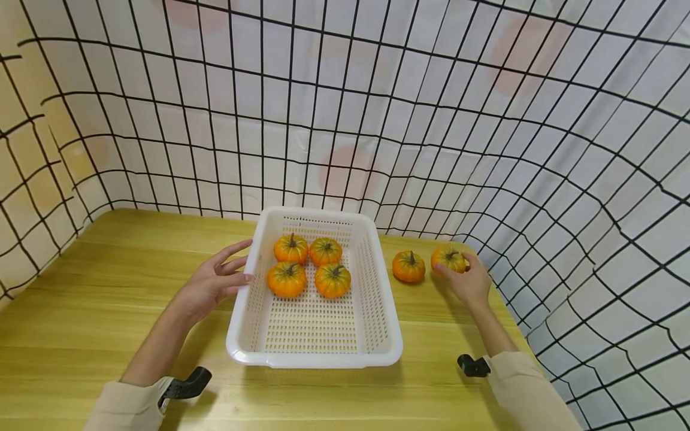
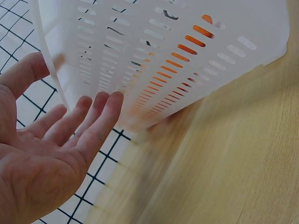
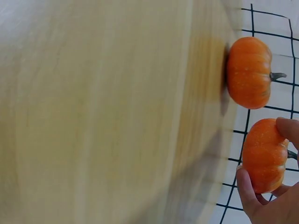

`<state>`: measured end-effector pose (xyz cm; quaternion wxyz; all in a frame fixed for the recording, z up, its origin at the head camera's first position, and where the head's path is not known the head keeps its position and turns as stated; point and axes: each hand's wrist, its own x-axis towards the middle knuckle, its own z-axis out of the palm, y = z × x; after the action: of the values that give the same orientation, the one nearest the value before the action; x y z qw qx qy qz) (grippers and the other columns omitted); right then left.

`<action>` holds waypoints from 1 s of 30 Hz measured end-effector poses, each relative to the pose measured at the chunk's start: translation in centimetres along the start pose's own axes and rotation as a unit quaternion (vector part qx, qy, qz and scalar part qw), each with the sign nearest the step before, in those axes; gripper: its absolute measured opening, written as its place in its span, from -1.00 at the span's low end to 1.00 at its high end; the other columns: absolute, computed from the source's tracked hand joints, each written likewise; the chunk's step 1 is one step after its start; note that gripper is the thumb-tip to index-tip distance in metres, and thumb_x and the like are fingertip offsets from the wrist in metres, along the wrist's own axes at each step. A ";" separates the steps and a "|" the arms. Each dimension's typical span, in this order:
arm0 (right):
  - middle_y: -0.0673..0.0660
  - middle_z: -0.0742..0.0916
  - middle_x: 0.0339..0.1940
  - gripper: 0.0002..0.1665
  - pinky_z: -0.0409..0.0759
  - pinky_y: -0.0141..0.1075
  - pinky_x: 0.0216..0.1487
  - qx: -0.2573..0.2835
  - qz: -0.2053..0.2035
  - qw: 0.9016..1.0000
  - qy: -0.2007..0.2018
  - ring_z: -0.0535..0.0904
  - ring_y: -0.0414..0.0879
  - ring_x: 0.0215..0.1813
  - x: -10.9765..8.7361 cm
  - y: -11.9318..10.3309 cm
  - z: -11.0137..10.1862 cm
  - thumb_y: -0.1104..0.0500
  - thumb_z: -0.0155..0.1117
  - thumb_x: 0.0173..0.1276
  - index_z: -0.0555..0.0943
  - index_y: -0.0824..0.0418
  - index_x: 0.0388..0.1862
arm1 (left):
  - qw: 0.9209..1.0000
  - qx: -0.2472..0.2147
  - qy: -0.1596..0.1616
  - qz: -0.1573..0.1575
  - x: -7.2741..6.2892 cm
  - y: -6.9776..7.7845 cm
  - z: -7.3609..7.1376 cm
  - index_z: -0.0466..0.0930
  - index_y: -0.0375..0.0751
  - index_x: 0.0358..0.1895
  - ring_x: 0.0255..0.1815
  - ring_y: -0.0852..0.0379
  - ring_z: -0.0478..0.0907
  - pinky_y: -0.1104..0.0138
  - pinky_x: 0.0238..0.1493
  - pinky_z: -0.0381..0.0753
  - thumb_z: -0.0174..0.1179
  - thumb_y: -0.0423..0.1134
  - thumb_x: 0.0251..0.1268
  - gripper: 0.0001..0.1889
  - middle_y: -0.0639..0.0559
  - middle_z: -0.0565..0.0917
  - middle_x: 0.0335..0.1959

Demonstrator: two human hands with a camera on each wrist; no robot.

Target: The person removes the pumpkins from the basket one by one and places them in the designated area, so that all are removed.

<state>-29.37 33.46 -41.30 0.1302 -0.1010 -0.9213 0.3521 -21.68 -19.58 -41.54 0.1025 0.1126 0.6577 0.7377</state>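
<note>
A white perforated plastic basket stands on the table with several small orange pumpkins in its far half. My left hand rests at the basket's left side, fingers nearly straight by the outer wall and thumb on the rim; the left wrist view shows the fingertips at the slotted wall. My right hand grips a pumpkin between thumb and fingers, raised slightly above the table at the far right. Another pumpkin sits on the table just left of it.
Black wire mesh backed by white sheeting rises behind and on both sides of the wooden table. The pumpkin by my right hand lies between the basket's right wall and the held one, close to the back mesh.
</note>
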 end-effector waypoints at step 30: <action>0.52 0.44 0.41 0.06 0.41 0.23 0.38 -0.034 0.027 0.997 -0.067 0.36 0.41 0.39 -0.2 1.9 0.7 -0.21 0.36 0.34 0.19 0.34 0.58 | 1.000 -0.004 0.004 -0.004 0.0 0.0 0.0 0.00 -0.05 0.64 0.18 0.05 0.66 0.12 0.08 0.73 0.26 -0.38 0.38 -0.15 -0.34 0.24 0.55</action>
<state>-29.26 34.36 -43.15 0.0547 -0.1065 -0.9363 0.3301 -21.63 -19.60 -41.53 0.1035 0.1063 0.6556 0.7404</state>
